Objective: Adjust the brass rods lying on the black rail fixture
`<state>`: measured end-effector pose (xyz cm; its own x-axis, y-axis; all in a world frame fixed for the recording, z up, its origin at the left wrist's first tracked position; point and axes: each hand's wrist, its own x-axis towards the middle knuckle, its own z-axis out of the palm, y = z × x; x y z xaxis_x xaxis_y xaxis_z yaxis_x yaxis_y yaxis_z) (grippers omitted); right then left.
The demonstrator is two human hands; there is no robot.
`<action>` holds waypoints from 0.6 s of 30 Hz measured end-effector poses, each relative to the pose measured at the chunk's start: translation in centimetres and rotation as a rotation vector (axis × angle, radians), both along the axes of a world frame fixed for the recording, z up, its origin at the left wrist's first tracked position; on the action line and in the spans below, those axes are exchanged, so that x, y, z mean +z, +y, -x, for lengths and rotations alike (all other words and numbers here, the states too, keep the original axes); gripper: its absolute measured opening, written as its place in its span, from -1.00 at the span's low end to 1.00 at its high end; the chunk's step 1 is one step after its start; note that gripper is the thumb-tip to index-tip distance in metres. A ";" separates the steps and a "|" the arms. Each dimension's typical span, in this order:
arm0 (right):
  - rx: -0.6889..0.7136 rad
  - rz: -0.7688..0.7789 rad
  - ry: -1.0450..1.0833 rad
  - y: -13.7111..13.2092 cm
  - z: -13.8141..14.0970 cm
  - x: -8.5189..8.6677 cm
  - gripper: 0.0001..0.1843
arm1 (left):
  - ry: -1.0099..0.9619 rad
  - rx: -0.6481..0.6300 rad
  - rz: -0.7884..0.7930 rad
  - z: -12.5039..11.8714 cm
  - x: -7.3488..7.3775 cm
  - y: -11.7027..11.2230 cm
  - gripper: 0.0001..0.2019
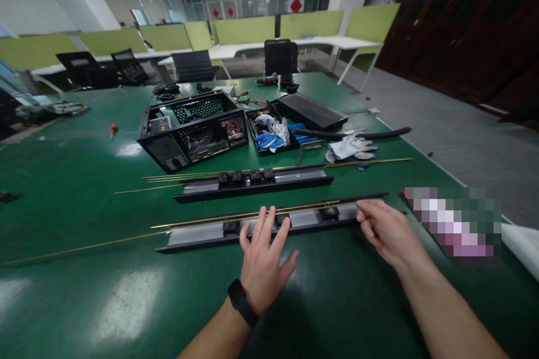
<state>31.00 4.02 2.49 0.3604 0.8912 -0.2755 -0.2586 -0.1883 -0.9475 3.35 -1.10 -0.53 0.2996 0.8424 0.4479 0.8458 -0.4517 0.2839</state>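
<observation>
A long grey and black power strip rail (197,234) lies across the green table (76,269) close to me, with thin brass rods (197,222) along its far edge. My left hand (264,261), a black watch on its wrist, lies flat on the rail's middle with the fingers stretched out over the sockets. My right hand (385,230) touches the rail's right end, fingers curled at its edge; I cannot make out whether they grip it. A second rail (252,182) with black socket modules lies parallel just beyond.
Behind the rails stand an open black computer case (191,129), a black tray (272,132) with blue and white gloves, a black flat panel (311,112), loose white gloves (351,147) and a black hose (379,133). The table's right edge drops to grey floor. Office chairs and desks stand behind.
</observation>
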 end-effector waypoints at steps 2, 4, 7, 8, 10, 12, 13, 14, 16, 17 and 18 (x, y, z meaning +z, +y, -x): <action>-0.015 0.011 -0.043 0.0 -0.5 0.3 -0.69 | -0.003 0.002 0.001 0.0 0.0 0.0 -0.42; -0.004 0.017 -0.066 0.0 -0.7 0.4 -0.67 | -0.005 0.004 0.000 0.0 -0.1 0.0 -0.41; 0.081 0.025 -0.066 0.0 -0.7 0.3 -0.63 | 0.001 0.006 -0.005 0.0 0.0 -0.1 -0.40; 0.117 0.023 -0.060 0.0 -0.7 0.2 -0.62 | 0.005 0.006 -0.007 0.0 0.0 -0.1 -0.41; 0.160 0.020 -0.046 0.0 -0.9 0.0 -0.60 | 0.012 0.009 -0.004 0.0 0.1 -0.1 -0.42; 0.142 0.039 -0.033 0.0 -1.3 -0.1 -0.58 | 0.012 0.009 -0.001 0.0 0.2 -0.1 -0.42; 0.111 0.053 -0.025 0.1 -1.6 -0.1 -0.58 | 0.011 0.007 -0.002 0.1 0.2 -0.1 -0.42; 0.067 0.065 -0.018 0.2 -2.0 0.0 -0.58 | 0.012 0.004 0.001 0.1 0.2 -0.1 -0.42; -0.056 0.063 -0.013 0.4 -2.7 0.0 -0.59 | 0.009 -0.009 0.000 0.1 0.2 -0.2 -0.42; -0.123 0.049 -0.011 0.4 -3.0 0.0 -0.60 | 0.008 -0.011 -0.004 0.2 0.2 -0.2 -0.41; -0.181 0.035 -0.007 0.5 -3.2 0.1 -0.62 | 0.010 -0.015 -0.008 0.2 0.3 -0.2 -0.41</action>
